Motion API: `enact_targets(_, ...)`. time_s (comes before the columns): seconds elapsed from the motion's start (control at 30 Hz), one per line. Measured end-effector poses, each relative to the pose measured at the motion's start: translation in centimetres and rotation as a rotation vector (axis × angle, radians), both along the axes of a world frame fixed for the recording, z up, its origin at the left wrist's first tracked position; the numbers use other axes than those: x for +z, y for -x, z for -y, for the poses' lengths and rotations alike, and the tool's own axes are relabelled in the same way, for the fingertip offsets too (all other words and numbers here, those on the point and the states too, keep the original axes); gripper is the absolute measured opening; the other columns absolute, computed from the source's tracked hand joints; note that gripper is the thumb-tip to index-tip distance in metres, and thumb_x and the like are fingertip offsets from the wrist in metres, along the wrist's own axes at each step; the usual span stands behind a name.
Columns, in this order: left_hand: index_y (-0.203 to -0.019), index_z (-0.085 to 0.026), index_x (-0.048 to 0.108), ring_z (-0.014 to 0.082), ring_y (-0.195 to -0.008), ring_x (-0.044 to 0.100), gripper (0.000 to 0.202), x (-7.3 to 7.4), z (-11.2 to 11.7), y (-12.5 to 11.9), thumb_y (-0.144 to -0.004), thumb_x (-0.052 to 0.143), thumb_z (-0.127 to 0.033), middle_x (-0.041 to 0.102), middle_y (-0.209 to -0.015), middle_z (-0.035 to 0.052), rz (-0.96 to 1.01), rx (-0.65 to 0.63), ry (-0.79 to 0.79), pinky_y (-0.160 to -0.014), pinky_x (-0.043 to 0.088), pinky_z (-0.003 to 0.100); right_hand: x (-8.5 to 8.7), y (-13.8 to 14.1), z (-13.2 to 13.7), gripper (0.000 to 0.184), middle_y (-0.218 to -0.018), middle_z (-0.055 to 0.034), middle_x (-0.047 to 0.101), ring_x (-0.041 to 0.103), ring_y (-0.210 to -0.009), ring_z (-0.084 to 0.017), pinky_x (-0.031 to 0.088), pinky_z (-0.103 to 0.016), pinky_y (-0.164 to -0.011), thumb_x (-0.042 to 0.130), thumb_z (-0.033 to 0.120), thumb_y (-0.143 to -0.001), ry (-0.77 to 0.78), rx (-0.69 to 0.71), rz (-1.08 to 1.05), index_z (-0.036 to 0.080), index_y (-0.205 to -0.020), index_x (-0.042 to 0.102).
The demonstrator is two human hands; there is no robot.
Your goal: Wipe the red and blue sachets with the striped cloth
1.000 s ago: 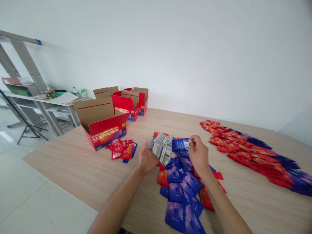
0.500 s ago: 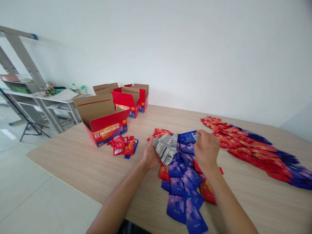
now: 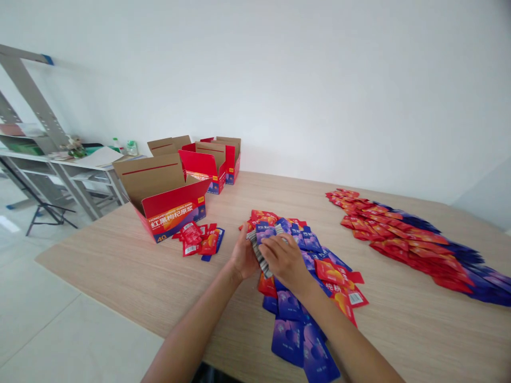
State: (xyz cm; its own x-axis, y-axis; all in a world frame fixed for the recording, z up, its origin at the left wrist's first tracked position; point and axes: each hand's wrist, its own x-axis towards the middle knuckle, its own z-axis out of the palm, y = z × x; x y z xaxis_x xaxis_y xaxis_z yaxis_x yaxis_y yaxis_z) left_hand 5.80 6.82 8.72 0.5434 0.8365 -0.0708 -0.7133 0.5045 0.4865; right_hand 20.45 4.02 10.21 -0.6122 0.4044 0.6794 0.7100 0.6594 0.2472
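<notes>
One bunch of packets (image 3: 258, 252) is gripped in the left hand (image 3: 245, 256), over the pile (image 3: 289, 305) on the surface (image 3: 159, 282). The right hand (image 3: 285, 261) curls on top; I cannot tell its grip. They look light, bendy, maybe slippery: pinch the edges.

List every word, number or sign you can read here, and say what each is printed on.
"HONGHEIGOUQI YUANJIANG": front box
"红黑枸杞原浆": front box
"40": front box, lower corner
"纯粉": red sachet in the near pile
Too small or blurred to read in full: the box behind, the blue sachets' small print, the barcode digits.
</notes>
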Motion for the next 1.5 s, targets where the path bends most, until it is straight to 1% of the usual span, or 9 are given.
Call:
enact_targets(0.17,-0.074,-0.011,0.068,0.0100,-0.055,0.059,0.028,-0.7,-1.4,0.4,-0.090,0.068,-0.035,0.068,-0.068,0.0039,-0.084,0.137,0.138,-0.053,0.046,0.020,-0.9,1.6,0.1,0.017,-0.104,-0.0101,0.069,0.062,-0.099,-0.024,0.048,-0.040,-0.091,0.052,0.024,-0.101,0.191,0.002,-0.102,0.018,-0.108,0.066)
enact_targets(0.27,-0.077,-0.013,0.069,0.0112,-0.062,0.064,0.016,-0.9,-1.3,-0.3,-0.088,0.070,-0.025,0.070,-0.070,0.0032,-0.119,0.274,0.150,-0.058,0.051,0.019,-1.0,1.8,0.1,0.029,-0.124,-0.0161,0.065,0.059,-0.113,-0.029,0.047,-0.046,-0.099,0.053,0.031,-0.101,0.208,-0.106,-0.203,0.015,-0.124,0.063)
enact_targets(0.4,-0.090,-0.016,0.072,0.0140,-0.073,0.069,0.010,-1.2,-0.5,-1.4,-0.081,0.074,-0.018,0.076,-0.082,0.0034,-0.131,0.314,0.076,-0.071,0.055,0.022,-1.2,2.0,0.1,0.049,-0.156,-0.0225,0.039,0.039,-0.142,-0.038,0.036,-0.058,-0.111,0.052,0.033,-0.101,0.230,-0.276,-0.161,0.016,-0.147,0.048)
enact_targets(0.63,-0.087,-0.017,0.073,0.0143,-0.067,0.069,0.019,-1.5,-0.4,-1.6,-0.071,0.075,-0.007,0.076,-0.076,0.0018,-0.214,0.241,0.073,-0.067,0.054,0.022,-2.1,1.1,-0.7,0.058,-0.163,-0.0195,0.031,0.033,-0.148,-0.038,0.036,-0.057,-0.115,0.053,0.030,-0.099,0.344,-0.263,-0.093,0.016,-0.154,0.040)
enact_targets(0.73,-0.090,-0.014,0.074,0.0181,-0.071,0.071,0.013,-0.7,-0.3,-1.3,-0.080,0.072,-0.022,0.077,-0.079,0.0061,-0.164,0.144,0.082,-0.076,0.056,0.027,-2.4,0.4,-1.4,0.059,-0.159,-0.0230,0.038,0.037,-0.147,-0.036,0.036,-0.057,-0.117,0.053,0.030,-0.098,0.378,-0.226,-0.126,0.009,-0.152,0.040)
enact_targets(0.9,-0.111,-0.010,0.073,0.0271,-0.103,0.072,0.054,0.7,0.0,-0.7,-0.099,0.043,-0.054,0.078,-0.101,0.0128,-0.034,0.136,-0.002,-0.100,0.052,0.039,-2.0,0.2,-1.3,0.055,-0.157,-0.0248,0.040,0.039,-0.146,-0.036,0.035,-0.057,-0.118,0.054,0.030,-0.097,0.403,-0.212,-0.123,0.006,-0.146,0.048)
enact_targets(1.13,-0.119,-0.007,0.070,0.0324,-0.112,0.069,0.089,1.5,-0.6,1.2,-0.093,0.022,-0.077,0.076,-0.108,0.0200,-0.001,0.139,0.025,-0.103,0.050,0.047,-1.0,1.9,1.2,0.056,-0.156,-0.0236,0.042,0.042,-0.143,-0.039,0.032,-0.056,-0.120,0.059,0.025,-0.092,0.455,-0.305,0.012,0.003,-0.143,0.053)
enact_targets(1.33,-0.123,-0.007,0.068,0.0328,-0.115,0.068,0.094,1.5,-0.7,1.6,-0.090,0.020,-0.080,0.075,-0.113,0.0202,0.084,0.124,-0.003,-0.107,0.047,0.047,-0.6,2.5,1.7,0.051,-0.157,-0.0202,0.042,0.029,-0.150,-0.039,0.016,-0.063,-0.123,0.051,0.029,-0.098,0.413,-0.330,0.013,0.007,-0.144,0.053)
enact_targets(1.5,-0.133,-0.009,0.063,0.0333,-0.124,0.062,0.095,0.2,-0.3,0.3,-0.089,0.020,-0.082,0.071,-0.126,0.0189,0.115,0.042,-0.021,-0.113,0.041,0.048,-1.6,2.0,0.3,0.064,-0.159,-0.0259,0.035,0.030,-0.151,-0.036,0.025,-0.056,-0.122,0.047,0.045,-0.102,0.405,-0.323,-0.022,0.003,-0.150,0.043)
